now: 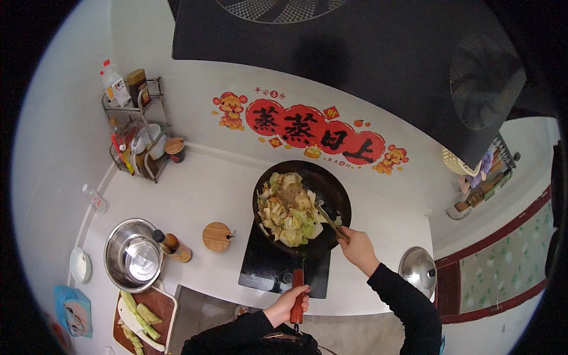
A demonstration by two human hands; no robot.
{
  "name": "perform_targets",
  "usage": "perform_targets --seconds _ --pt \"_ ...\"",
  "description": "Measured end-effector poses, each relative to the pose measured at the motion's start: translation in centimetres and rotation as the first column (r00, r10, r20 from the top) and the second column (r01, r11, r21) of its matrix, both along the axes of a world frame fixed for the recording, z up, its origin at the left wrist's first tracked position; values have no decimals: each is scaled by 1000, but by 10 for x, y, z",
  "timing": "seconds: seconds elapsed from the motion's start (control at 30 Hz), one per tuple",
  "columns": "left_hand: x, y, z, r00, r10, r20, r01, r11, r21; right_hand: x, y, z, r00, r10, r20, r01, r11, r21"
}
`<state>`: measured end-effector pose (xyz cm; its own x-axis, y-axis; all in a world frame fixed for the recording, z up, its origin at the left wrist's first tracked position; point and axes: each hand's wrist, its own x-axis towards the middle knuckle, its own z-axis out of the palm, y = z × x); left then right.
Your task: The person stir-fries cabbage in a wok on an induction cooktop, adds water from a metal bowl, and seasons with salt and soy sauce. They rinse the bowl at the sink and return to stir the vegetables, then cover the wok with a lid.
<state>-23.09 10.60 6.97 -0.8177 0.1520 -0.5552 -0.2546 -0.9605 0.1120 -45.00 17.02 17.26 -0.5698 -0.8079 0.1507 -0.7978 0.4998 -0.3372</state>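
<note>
A black wok (330, 186) sits on a black induction cooktop (266, 266), with chopped cabbage and other food (288, 213) mostly in its left half. My left hand (288, 304) is closed around the wok's reddish wooden handle (297, 284). At the wok's right side, my right hand (357, 248) grips a slim utensil (327, 216), seemingly wooden, whose far end reaches into the cabbage; that tip is hidden by the food.
Left of the cooktop are a round wooden lid (216, 237), a sauce bottle (177, 248), a steel basin (133, 255) and a cutting board (168, 310) with vegetable pieces and a white-handled knife. A metal lid (417, 271) lies right; a condiment rack (153, 115) stands back left.
</note>
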Motion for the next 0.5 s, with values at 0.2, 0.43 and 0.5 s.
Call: perform_targets --seconds 0.2,0.43,0.5 --pt "0 -2 2 1000 -3 15 3 1000 -1 73 25 12 910 168 -380 -20 931 364" --pt "0 -4 5 1000 -29 4 29 1000 4 121 59 21 745 313 -589 77 837 542" --pt "-1 -3 4 1000 -16 10 16 1000 16 118 66 45 790 220 -573 31 918 396"
